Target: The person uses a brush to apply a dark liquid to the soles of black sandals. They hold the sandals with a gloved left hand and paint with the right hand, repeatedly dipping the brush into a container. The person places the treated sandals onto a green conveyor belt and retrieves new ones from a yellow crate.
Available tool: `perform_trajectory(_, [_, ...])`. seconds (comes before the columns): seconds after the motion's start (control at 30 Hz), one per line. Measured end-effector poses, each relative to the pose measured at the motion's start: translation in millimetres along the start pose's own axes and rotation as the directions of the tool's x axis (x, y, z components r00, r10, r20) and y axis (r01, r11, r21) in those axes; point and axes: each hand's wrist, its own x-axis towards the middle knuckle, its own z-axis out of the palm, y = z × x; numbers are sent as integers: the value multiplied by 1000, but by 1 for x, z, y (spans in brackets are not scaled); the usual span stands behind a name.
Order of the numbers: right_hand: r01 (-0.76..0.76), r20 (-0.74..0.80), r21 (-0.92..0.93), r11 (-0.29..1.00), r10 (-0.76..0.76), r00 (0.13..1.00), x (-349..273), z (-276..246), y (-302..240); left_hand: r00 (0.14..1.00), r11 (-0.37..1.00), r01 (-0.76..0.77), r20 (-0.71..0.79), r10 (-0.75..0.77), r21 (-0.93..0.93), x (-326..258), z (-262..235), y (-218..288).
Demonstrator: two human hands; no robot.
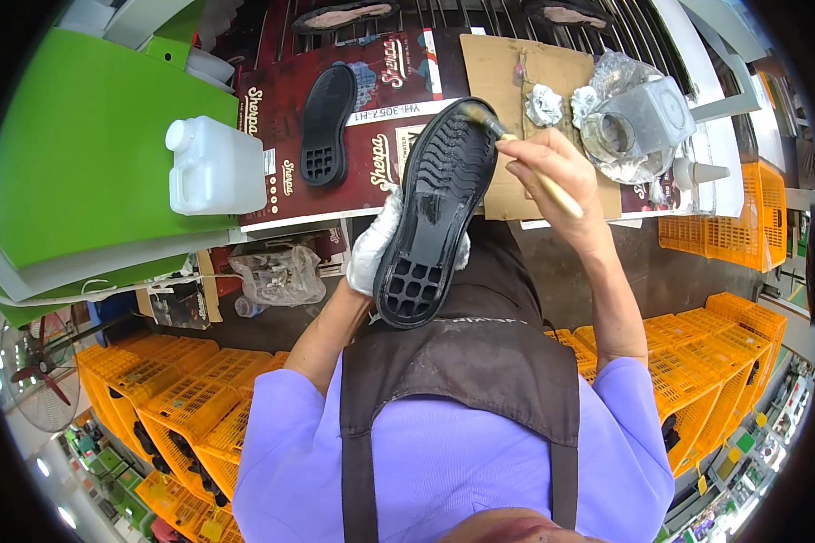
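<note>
A black rubber shoe sole (439, 213) is held up in front of me, its ridged and gridded inner side facing up. My left hand (378, 240), in a white glove, grips it from beneath, with glove fabric showing at both edges. My bare right hand (557, 176) is closed around the pale handle of a brush (552, 188). The brush's bristles touch the sole near its far, rounded end. Beyond, to the left, a second black shoe sole (326, 127) lies on the dark red cardboard, apart from my hands.
A white plastic jug (215, 167) stands at left beside a green surface (91, 136). At right are a clear jar (647, 118) in plastic wrap, crumpled white wads (544, 105) and a nozzle bottle (699, 173). Orange crates (199, 389) stand on both sides. More soles lie on the far rollers.
</note>
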Motion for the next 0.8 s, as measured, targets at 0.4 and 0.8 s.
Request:
perform_trajectory(0.4, [-137, 362, 574, 807, -100, 927, -25, 20, -47, 985, 1000, -14, 171, 17, -22, 20, -28, 9])
perform_trajectory(0.8, [132, -117, -72, 989, -140, 983, 34, 11, 22, 1000, 1000, 18, 17, -18, -25, 16, -4, 6])
